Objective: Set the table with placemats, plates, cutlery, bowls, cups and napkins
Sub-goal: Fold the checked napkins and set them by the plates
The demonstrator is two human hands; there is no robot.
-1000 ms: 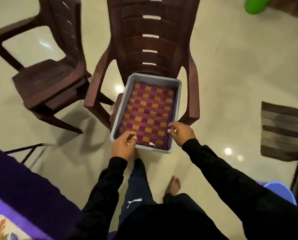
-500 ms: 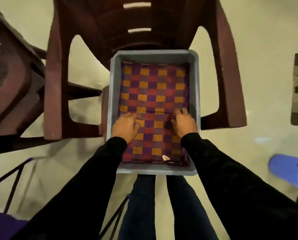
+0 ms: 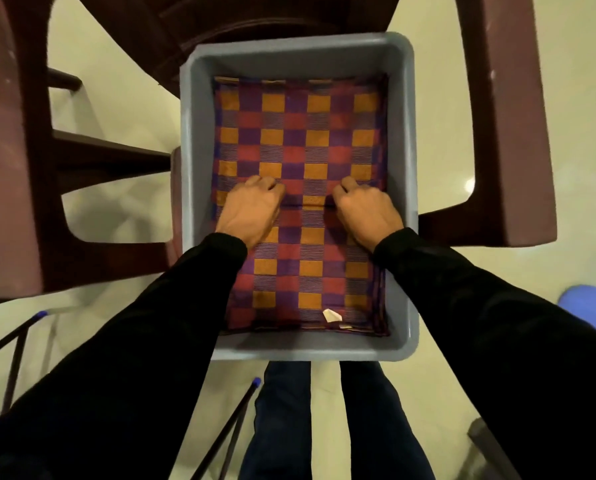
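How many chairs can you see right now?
2. One brown chair holds the grey tub on its seat; its armrests flank the tub. Part of a second brown chair shows at the left edge. Others may be out of frame.

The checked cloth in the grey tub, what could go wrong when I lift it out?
1. Both hands, left and right, grip the cloth only at its middle fold, so the ends may sag and unfold.
2. The tub sits on a chair seat with its near end overhanging; a snagged cloth might drag or tip it.
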